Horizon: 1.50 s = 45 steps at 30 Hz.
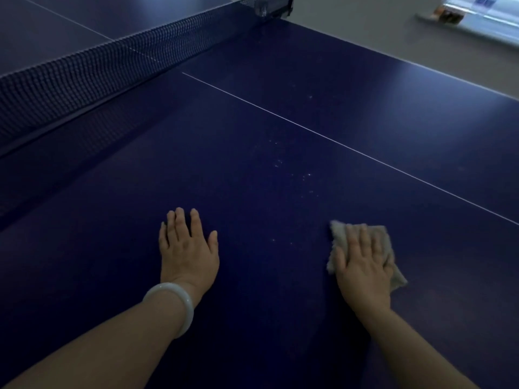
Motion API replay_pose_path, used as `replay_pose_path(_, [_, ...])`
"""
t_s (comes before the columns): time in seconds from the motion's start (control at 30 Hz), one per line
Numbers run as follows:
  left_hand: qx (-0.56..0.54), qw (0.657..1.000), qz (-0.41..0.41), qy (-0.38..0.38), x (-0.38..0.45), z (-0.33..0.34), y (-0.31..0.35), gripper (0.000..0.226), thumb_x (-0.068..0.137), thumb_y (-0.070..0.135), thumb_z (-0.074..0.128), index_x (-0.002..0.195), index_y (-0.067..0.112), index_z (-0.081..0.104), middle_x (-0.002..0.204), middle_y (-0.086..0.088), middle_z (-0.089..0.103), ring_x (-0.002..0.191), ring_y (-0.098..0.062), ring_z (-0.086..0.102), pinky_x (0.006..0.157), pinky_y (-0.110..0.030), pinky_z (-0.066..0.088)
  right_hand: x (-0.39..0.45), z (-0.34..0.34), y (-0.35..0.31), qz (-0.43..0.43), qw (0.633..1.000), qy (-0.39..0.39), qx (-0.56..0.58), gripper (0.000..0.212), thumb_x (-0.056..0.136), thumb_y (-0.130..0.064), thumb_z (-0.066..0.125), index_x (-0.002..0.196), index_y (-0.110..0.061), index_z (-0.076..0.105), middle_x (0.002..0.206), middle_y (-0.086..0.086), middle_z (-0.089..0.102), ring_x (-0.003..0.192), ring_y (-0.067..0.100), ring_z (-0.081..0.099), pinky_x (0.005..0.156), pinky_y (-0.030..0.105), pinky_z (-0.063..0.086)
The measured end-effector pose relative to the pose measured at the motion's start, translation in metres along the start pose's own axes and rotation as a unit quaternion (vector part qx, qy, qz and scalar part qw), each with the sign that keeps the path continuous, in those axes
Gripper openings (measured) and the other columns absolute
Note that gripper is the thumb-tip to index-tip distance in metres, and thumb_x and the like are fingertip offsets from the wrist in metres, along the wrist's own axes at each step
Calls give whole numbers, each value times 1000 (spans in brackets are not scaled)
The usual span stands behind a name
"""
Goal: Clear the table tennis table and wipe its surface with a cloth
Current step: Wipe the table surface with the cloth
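Flat on the blue table tennis surface [280,276], the right hand [362,262] presses a beige cloth [382,237] with fingers [365,237] straight and slightly spread; the left hand [188,245] rests palm-down, fingers extended.

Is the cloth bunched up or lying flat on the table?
Mostly flat: the cloth lies spread under the right hand, whose fingers press it straight, its edges slightly rumpled.

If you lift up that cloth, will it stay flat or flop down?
Probably flop: the cloth looks thin and crumpled under the right hand. Likely light too. It should slide easily on the smooth table.
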<state>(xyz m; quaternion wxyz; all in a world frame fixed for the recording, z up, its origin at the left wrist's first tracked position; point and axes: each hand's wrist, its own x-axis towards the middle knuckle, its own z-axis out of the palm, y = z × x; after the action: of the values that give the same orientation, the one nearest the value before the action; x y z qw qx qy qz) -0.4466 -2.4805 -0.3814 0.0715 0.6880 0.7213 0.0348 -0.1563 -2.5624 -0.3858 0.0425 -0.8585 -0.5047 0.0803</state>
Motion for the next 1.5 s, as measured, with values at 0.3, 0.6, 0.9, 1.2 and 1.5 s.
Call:
replay_pose_path(0.3, [6,1000,-3,12,3,5,-2,69,96,51,15,153,13,12,160,-16,7,149,-28,2,122,-44,2,7,5,-49,-236,970,-43,-33,57,99,-53,3,153,-36,-6,160,-9,-18,147,13,-26,121,48,-10])
replay_pose_path(0.6, [10,1000,-5,10,1,4,0,69,96,49,9,154,13,7,161,-15,3,149,-27,-2,122,-43,-2,119,-29,-1,191,981,-22,32,61,102,-48,13,158,-25,2,165,3,-8,151,28,-10,119,57,-8])
replay_pose_path(0.9, [3,1000,-5,11,2,4,0,70,94,49,5,154,15,6,161,-13,1,149,-25,-4,121,-41,-5,142,-10,-46,-164,985,-44,-18,58,104,-48,18,157,-29,4,165,-5,-6,150,18,-13,119,47,-11])
replay_pose_path(1.2, [10,1000,-12,9,2,5,0,76,86,53,-11,154,18,-1,161,-10,-5,148,-22,-10,120,-39,-9,232,-30,-33,135,990,-44,26,64,102,-52,12,158,-23,2,164,6,-9,150,32,-12,118,57,-10])
replay_pose_path(1.5, [4,1000,-10,10,2,5,0,75,89,52,-4,154,16,5,161,-12,1,149,-23,-6,121,-40,-5,155,1,-125,-282,955,-93,-10,63,99,-59,11,155,-35,-5,163,-6,-14,148,18,-21,115,47,-17])
